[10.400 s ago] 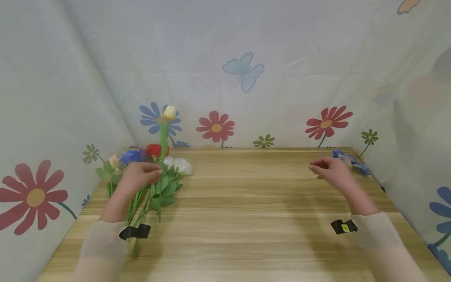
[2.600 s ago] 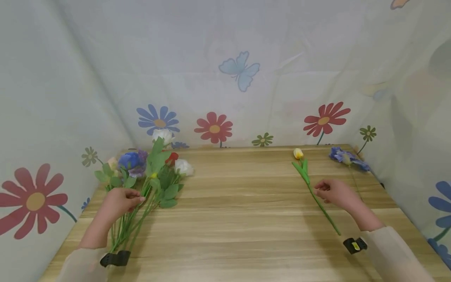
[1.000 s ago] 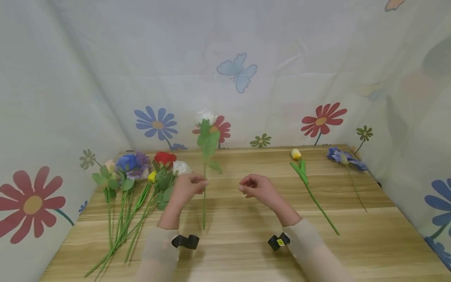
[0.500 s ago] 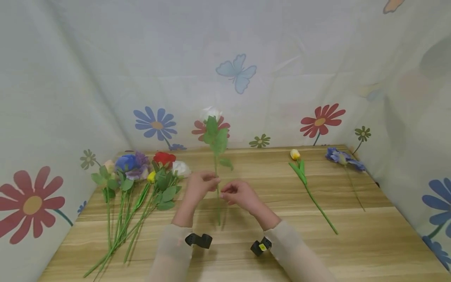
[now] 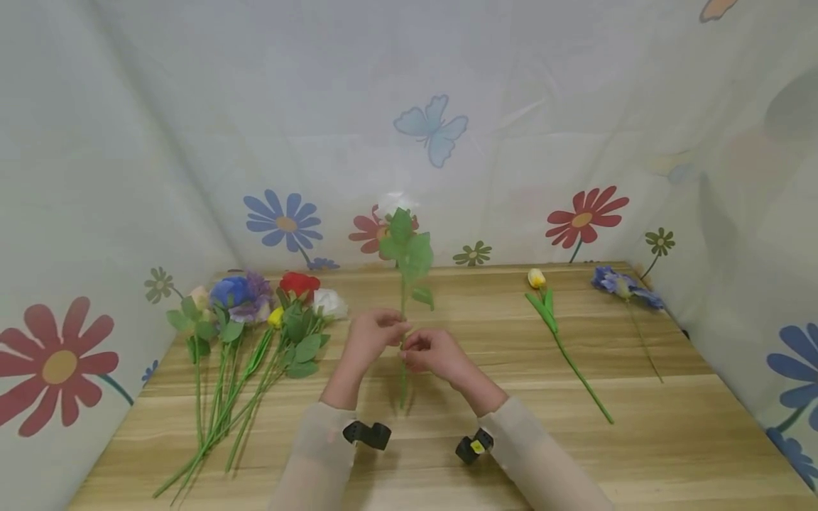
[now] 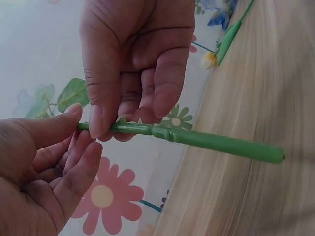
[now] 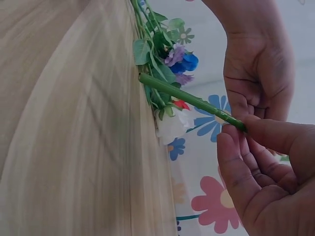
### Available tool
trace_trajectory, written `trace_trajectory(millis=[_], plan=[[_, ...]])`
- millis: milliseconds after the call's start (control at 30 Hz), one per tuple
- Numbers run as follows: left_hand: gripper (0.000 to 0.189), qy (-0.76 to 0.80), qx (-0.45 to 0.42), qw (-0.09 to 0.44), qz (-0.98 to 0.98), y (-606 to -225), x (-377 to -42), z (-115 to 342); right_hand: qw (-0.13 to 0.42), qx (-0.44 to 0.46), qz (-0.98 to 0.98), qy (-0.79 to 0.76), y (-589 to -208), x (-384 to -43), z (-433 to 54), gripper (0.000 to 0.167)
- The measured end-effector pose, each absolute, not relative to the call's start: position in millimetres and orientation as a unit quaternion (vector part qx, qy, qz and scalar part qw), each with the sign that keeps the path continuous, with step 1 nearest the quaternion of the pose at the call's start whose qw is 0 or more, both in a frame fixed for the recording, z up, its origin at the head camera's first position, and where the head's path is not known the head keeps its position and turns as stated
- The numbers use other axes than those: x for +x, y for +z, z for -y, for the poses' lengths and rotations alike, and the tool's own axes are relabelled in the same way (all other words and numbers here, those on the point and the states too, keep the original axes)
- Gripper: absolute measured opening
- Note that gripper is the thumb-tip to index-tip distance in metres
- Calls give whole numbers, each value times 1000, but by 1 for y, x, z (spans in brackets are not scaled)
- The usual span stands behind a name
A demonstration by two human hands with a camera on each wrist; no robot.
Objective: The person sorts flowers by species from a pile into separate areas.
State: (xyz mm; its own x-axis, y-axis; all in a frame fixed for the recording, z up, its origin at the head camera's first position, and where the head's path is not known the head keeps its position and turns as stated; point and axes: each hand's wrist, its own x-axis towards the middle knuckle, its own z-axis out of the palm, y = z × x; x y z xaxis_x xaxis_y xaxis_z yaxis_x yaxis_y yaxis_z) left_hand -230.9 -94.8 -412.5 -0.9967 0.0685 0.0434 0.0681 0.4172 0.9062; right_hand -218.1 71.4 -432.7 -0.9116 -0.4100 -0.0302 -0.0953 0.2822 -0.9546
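straight ahead at twelve o'clock, your left hand (image 5: 375,335) and, just below, your right hand (image 5: 437,355) pinch the stem (image 6: 216,143) of an upright white flower (image 5: 409,254), which could tip, top-heavy, if either pinch loosens.

The place was a small screened-off booth: pale sheeting (image 5: 319,92), printed with a blue butterfly (image 5: 439,135) and large cartoon daisies (image 5: 581,218), hung behind and along both sides of a wood-grain table (image 5: 473,454); what sort of building held it could not be told.

White bloom (image 5: 395,201) partly behind its green leaves (image 5: 417,257), petals a pale blur.
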Motion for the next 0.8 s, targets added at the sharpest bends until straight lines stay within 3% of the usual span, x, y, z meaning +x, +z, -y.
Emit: trace_trajectory(millis=[333, 800], plan=[[35, 464, 92, 17, -881, -397, -218, 109, 136, -169, -798, -562, -435, -215, -84, 16], [31, 326, 78, -2, -942, -401, -201, 190, 161, -136, -814, -540, -445, -211, -114, 14]])
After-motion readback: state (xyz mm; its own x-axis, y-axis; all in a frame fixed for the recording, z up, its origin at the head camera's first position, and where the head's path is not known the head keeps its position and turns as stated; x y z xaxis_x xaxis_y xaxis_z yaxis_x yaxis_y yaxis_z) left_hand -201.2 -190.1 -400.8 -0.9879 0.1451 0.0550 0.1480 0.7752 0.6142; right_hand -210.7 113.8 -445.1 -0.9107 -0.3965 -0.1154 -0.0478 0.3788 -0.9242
